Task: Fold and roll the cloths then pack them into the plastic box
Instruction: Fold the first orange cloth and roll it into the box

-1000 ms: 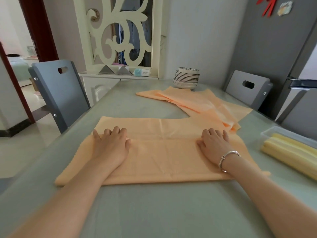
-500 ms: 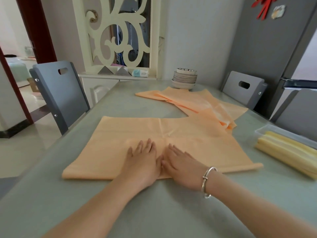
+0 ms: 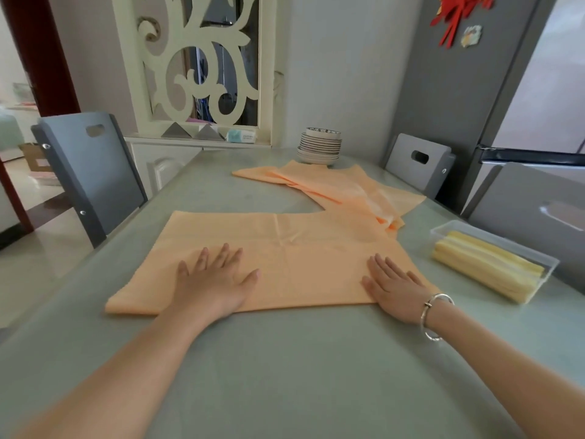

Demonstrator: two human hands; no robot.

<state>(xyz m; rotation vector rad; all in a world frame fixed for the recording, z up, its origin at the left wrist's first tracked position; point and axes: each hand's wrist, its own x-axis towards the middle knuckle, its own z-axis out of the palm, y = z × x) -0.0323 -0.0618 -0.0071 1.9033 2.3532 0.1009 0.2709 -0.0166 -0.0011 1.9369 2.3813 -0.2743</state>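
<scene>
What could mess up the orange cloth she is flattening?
The orange cloth overlaps the pile of loose cloths at its far right corner, so rolling it may drag them along. The crease near its middle may wrinkle the roll. The plastic box already looks nearly full of yellow rolls, so space may be tight.

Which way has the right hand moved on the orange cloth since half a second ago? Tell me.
Yes. The right hand has slid rightward from the middle of the folded orange cloth to its right end, nearer the plastic box.
</scene>
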